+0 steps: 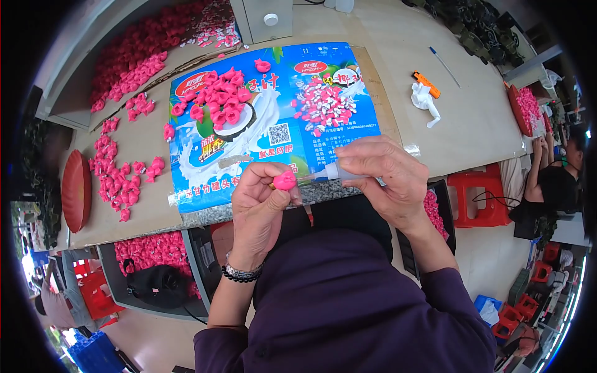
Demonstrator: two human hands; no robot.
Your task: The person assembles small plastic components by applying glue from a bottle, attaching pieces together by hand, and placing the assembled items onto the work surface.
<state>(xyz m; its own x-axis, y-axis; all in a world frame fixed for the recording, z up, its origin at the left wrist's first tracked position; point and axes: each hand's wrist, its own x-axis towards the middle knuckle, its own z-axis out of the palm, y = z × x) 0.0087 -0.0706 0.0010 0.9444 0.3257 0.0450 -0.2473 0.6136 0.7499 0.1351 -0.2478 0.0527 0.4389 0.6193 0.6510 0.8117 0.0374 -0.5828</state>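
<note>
The left hand, near the middle of the frame, pinches a small pink piece between thumb and fingers, just over the worktop's near edge. Beside it, the right hand grips a small whitish bottle, its narrow nozzle pointing left at the pink piece; I can't make out whether the tip touches. Dark beads circle the left wrist.

Under and beyond both hands, a blue printed cardboard sheet lies on the worktop. A pile of pink pieces sits on its upper left part, and a spread of little pink-and-white bits on its upper right.

Left of the sheet I see loose pink pieces scattered in a trail, then a red dish by the left edge. A big pink heap fills the upper left of the frame. Toward the upper right lie a pen, an orange tool and a crumpled-looking white item touching it. A red stool stands at right, and farther right another person sits near a red tray of pink pieces.
</note>
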